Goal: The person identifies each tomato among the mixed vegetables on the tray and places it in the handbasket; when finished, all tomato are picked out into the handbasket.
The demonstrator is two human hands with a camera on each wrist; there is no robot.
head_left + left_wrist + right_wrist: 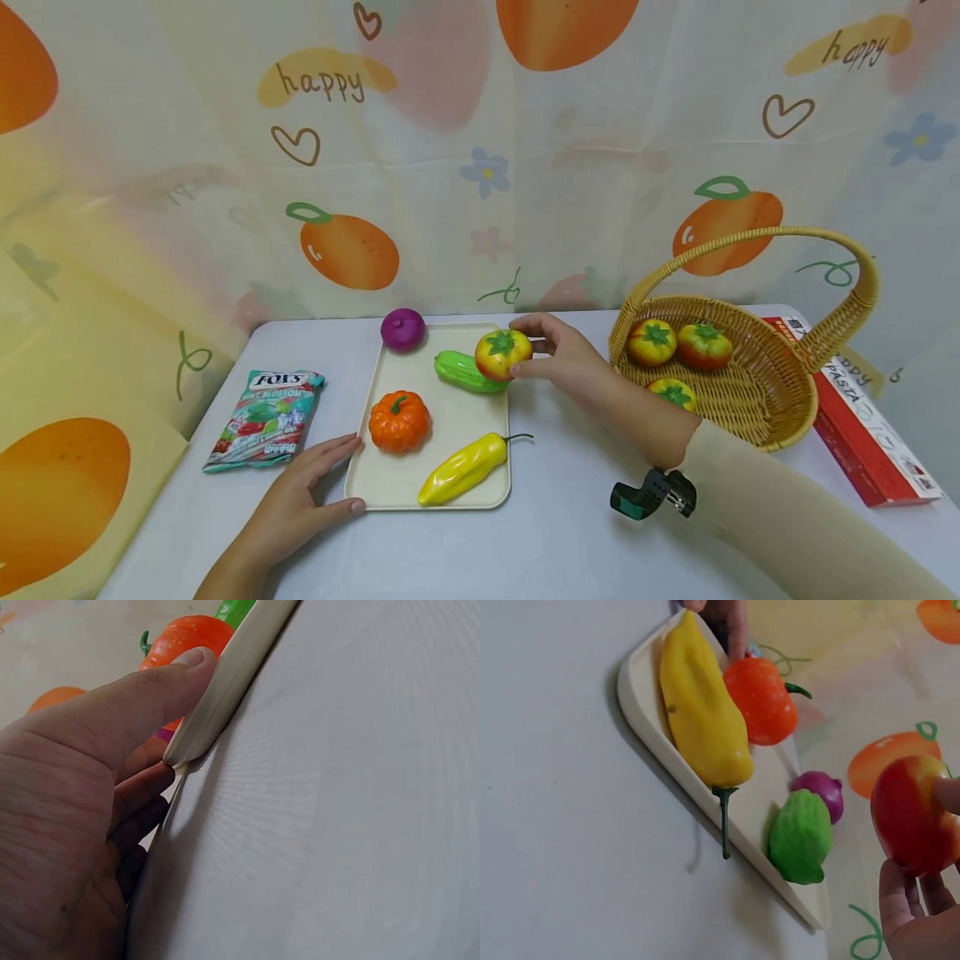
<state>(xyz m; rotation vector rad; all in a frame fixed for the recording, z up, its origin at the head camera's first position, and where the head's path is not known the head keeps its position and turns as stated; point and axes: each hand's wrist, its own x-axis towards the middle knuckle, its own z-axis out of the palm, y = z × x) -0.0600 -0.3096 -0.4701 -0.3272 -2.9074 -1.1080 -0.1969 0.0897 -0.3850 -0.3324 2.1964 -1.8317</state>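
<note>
My right hand holds a red-and-yellow toy tomato by its right side, over the far right of the cream tray. In the right wrist view, thumb and fingers lie around the tomato. Fairly straight fingers of my left hand touch the tray's left edge, its thumb at the near left corner. On the tray are an orange pumpkin, a yellow pepper with its stem past the right rim, and a green vegetable partly behind the tomato. A purple onion is at the far left corner.
On the right stands a wicker basket with a tall handle, holding three more tomatoes. A red pasta box lies beyond it. Left of the tray lies a teal candy bag. A printed cloth hangs behind the table.
</note>
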